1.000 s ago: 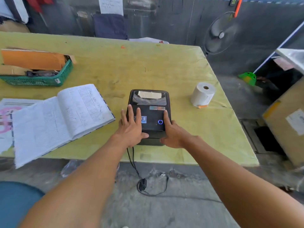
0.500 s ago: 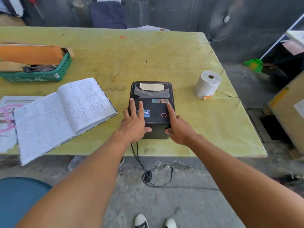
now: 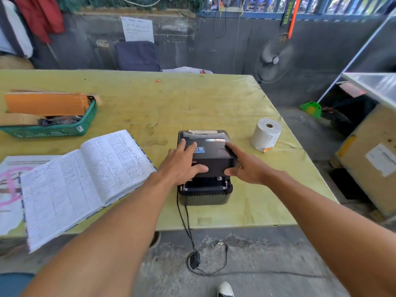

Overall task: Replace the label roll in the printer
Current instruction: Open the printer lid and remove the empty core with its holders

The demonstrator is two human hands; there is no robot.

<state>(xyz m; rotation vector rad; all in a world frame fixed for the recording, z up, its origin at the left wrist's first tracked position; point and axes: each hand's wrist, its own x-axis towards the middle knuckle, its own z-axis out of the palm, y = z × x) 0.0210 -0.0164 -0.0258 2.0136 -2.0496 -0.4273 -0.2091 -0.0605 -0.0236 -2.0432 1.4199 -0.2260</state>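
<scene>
A black label printer [image 3: 204,195] sits near the front edge of the yellow-green table [image 3: 150,103]. Its lid [image 3: 211,157] is lifted at the front, showing a gap and the roller bar underneath. My left hand [image 3: 182,162] grips the lid's left side, thumb on its front face. My right hand [image 3: 244,166] grips the lid's right side. A white label roll [image 3: 265,133] stands upright on the table to the right of the printer, apart from both hands.
An open ledger book [image 3: 83,176] lies left of the printer. A green basket [image 3: 53,129] with cardboard stands at the far left. The printer's cables [image 3: 186,224] hang over the table edge to an adapter [image 3: 195,261] on the floor. A cardboard box [image 3: 370,157] stands at the right.
The printer lid was shut flat before; now its front edge has risen under both hands. The indicator light went from blue to red. The camera tilted up.
</scene>
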